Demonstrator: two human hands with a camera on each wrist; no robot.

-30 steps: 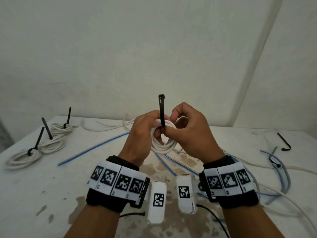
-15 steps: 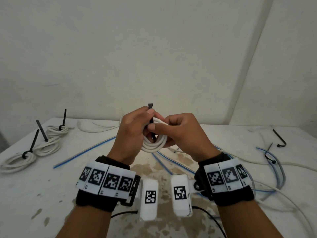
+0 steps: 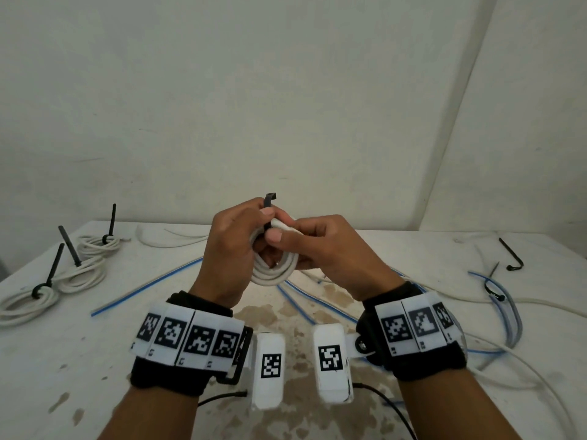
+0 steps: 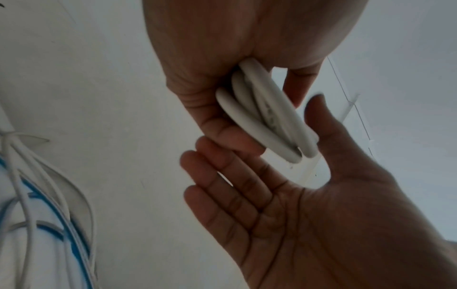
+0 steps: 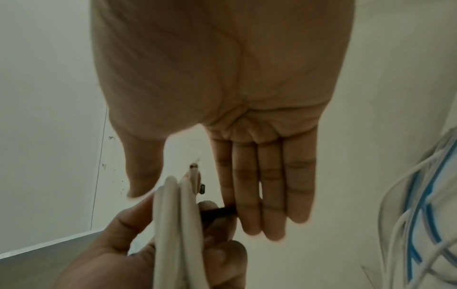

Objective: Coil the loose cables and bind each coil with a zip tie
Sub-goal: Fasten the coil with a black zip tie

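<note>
I hold a small white cable coil (image 3: 273,274) above the table's middle. My left hand (image 3: 235,242) grips it, thumb pressing a black zip tie (image 3: 269,201) against the loops; the tie's head sticks up just over the fingers. My right hand (image 3: 327,249) is beside the coil, thumb pointing left. In the right wrist view its fingers (image 5: 247,185) are straight, and the tie's tail (image 5: 217,211) reaches from the coil (image 5: 178,224) to the index finger. The left wrist view shows the coil (image 4: 267,117) above the right palm (image 4: 296,215).
Three white coils bound with black ties lie at the left: (image 3: 98,246), (image 3: 82,274), (image 3: 25,303). Loose blue cables (image 3: 146,284) and white cables (image 3: 540,376) cross the stained white table (image 3: 63,360). Spare black zip ties (image 3: 511,254) lie far right. A wall stands close behind.
The zip tie's upright end now stands much shorter above the hands. My right hand has gone from pinching at the coil to straight fingers. Both hands stay at the coil.
</note>
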